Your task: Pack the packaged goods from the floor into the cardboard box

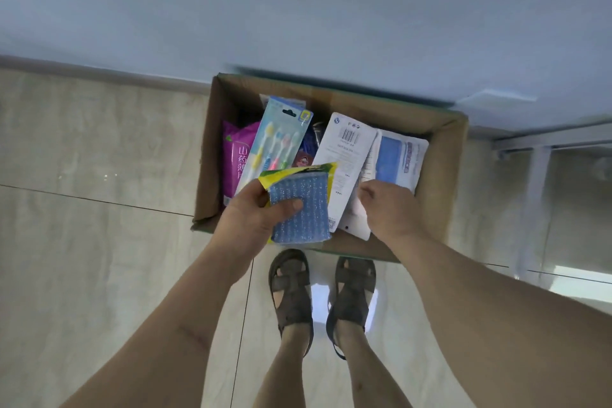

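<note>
An open cardboard box (443, 156) stands on the floor against the wall, holding several packs. My left hand (251, 212) grips a blue scouring-pad pack with a yellow header (299, 209) over the box's near left part. My right hand (389, 209) has its fingers curled on the lower edge of a white flat pack with a barcode (344, 156). Inside the box stand a toothbrush pack (275, 142), a purple pouch (236, 159) at the left and a white-and-blue pack (397, 159) at the right.
My two sandalled feet (321, 295) stand on the glossy tiled floor just in front of the box. A pale wall rises behind the box. A white metal frame (536, 175) stands at the right.
</note>
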